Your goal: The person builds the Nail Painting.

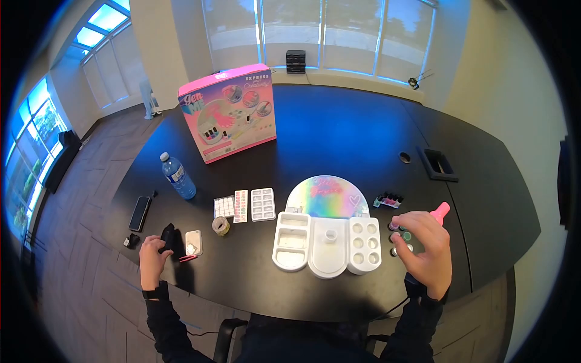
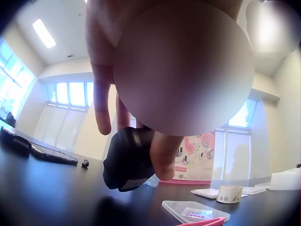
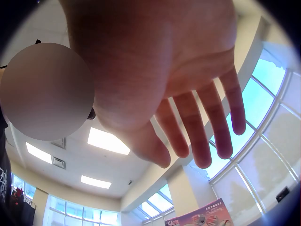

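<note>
My left hand (image 1: 155,260) pinches a small black angular object (image 1: 167,237) between thumb and fingers, at the left of the table; its kind I cannot tell. In the left wrist view the black object (image 2: 127,157) shows faceted sides, gripped by the thumb. Beside it lie a small clear tray (image 1: 193,242) and pink tweezers (image 1: 188,258). My right hand (image 1: 431,251) is raised at the right with relaxed, spread fingers and nothing in them. It overlaps several small jars (image 1: 407,236) and a pink bottle (image 1: 440,212). Its fingers (image 3: 200,150) hang straight in the right wrist view.
A white nail-art station (image 1: 328,260) with a rainbow backboard (image 1: 327,196) stands in the middle. Left of it are a tape roll (image 1: 221,226), sticker sheet (image 1: 241,206) and white palette (image 1: 262,204). Farther out are a water bottle (image 1: 178,175), phone (image 1: 140,213), pink box (image 1: 229,115) and polish bottles (image 1: 388,200).
</note>
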Demonstrator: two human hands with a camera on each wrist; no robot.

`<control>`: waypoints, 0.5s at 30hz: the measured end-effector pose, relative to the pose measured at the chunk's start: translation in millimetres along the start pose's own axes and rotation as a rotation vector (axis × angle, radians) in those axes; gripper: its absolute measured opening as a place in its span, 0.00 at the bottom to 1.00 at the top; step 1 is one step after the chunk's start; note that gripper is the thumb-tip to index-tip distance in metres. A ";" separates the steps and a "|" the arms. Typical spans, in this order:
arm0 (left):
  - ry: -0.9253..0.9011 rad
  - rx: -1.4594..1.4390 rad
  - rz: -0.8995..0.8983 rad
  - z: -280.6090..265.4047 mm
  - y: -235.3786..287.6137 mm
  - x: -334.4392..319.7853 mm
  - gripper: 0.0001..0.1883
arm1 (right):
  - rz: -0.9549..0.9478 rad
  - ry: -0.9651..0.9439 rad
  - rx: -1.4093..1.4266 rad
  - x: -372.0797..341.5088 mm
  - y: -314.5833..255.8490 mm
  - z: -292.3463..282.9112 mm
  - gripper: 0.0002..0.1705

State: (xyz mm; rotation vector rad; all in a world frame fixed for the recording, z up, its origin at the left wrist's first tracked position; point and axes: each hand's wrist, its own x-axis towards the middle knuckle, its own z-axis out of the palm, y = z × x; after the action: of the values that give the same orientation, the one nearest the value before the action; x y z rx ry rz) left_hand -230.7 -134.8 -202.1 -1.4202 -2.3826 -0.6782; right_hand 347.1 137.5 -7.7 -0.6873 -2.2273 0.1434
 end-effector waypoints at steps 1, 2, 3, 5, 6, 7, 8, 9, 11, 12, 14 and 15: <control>-0.014 0.008 -0.023 1.8 -1.5 -1.0 0.19 | 0.002 0.001 -0.003 -0.6 1.3 0.7 0.19; -0.015 0.005 -0.020 4.5 -4.8 -2.1 0.19 | -0.014 -0.001 -0.001 -1.0 3.0 1.9 0.18; -0.027 0.019 -0.034 7.1 -10.1 -3.1 0.17 | -0.030 -0.004 0.001 -0.9 3.8 3.0 0.18; -0.042 0.027 -0.043 10.8 -17.8 -7.6 0.16 | -0.015 -0.008 0.002 -2.5 2.7 3.1 0.17; -0.050 0.018 -0.062 12.7 -22.1 -9.0 0.15 | 0.000 -0.011 0.006 -3.4 2.2 3.5 0.17; -0.057 0.010 -0.079 15.0 -24.6 -9.7 0.13 | 0.006 -0.007 -0.001 -3.9 2.6 3.6 0.17; -0.059 0.006 -0.070 17.2 -25.5 -11.3 0.13 | 0.010 -0.015 0.000 -3.9 3.6 3.1 0.16; -0.063 -0.015 -0.058 19.1 -27.0 -13.5 0.12 | 0.013 -0.022 0.003 -4.0 4.3 3.5 0.16; -0.105 -0.054 -0.057 16.0 -19.8 -11.6 0.11 | 0.031 -0.028 0.000 -4.9 5.7 4.5 0.16; -0.104 -0.055 -0.049 14.2 -15.0 -9.8 0.11 | 0.044 -0.039 0.000 -4.8 6.2 4.9 0.15; -0.131 -0.043 -0.060 13.5 -7.2 -9.1 0.09 | 0.042 -0.036 0.000 -3.7 7.2 7.1 0.15; -0.129 -0.048 -0.054 12.4 -4.9 -8.1 0.09 | 0.036 -0.037 0.004 -2.7 8.4 7.6 0.15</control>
State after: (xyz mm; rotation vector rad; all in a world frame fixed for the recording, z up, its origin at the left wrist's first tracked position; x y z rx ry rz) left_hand -231.2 -136.2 -217.7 -1.4654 -2.5268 -0.6803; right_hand 346.7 144.1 -17.3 -0.7276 -2.2500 0.1801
